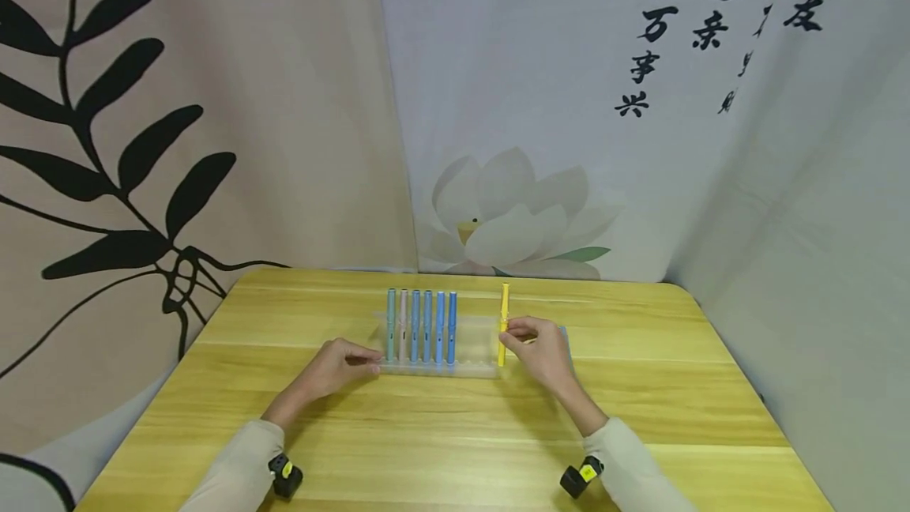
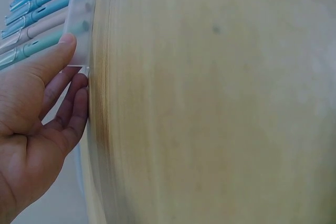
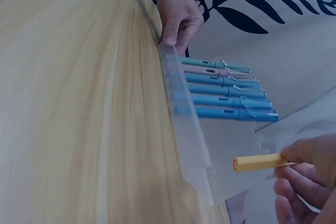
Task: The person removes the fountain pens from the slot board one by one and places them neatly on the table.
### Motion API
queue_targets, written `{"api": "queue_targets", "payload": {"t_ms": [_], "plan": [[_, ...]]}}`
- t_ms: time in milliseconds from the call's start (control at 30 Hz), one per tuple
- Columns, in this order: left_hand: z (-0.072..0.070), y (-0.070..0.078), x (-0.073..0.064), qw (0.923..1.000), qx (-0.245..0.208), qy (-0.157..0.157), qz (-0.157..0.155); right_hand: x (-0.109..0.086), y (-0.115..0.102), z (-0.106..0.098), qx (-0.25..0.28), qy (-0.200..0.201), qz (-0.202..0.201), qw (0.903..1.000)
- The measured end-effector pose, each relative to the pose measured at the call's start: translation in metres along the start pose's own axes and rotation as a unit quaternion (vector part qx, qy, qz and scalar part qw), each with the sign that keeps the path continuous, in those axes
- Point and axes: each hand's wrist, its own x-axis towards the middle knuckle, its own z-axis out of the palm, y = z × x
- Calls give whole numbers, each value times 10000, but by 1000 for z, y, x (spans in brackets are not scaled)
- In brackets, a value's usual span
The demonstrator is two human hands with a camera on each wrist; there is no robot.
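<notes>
A clear pen rack (image 1: 475,370) stands on the table, with several capped pens upright in its left part: a green pen (image 1: 390,325), a pale pink pen (image 1: 403,325) and blue pens (image 1: 440,327). My left hand (image 1: 347,363) grips the rack's left end, thumb on the front wall in the left wrist view (image 2: 66,38). My right hand (image 1: 540,350) pinches a yellow pen (image 1: 504,325) between thumb and fingers, held upright at the rack's right end. In the right wrist view the yellow pen (image 3: 257,162) is beside the rack's bare right part (image 3: 220,137).
A blue object (image 1: 565,338) shows partly behind my right hand on the wooden table (image 1: 441,441). Printed cloth (image 1: 526,101) hangs behind the table's back edge. Each sleeve's cuff carries a small black device (image 1: 287,477).
</notes>
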Motion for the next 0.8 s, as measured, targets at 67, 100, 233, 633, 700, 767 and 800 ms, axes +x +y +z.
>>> {"api": "queue_targets", "payload": {"t_ms": [67, 100, 233, 633, 700, 767, 800], "plan": [[-1, 0, 0, 10000, 1, -11, -18, -2, 1, -6, -78, 27, 44, 10000], [-1, 0, 0, 10000, 7, -14, -26, -3, 2, -9, -106, 32, 74, 9999], [-1, 0, 1, 10000, 33, -5, -40, -5, 9, -19, -219, 50, 162, 9996], [-1, 1, 0, 9999, 88, 25, -133, -9, 26, -44, -317, 89, 362, 9988], [0, 1, 0, 9999, 80, 24, -135, -9, 28, -47, -367, 95, 369, 9986], [0, 2, 0, 9999, 66, 24, -128, -10, 31, -50, -408, 100, 401, 9983], [0, 2, 0, 9999, 61, 27, -124, -10, 32, -51, -429, 103, 429, 9981]]}}
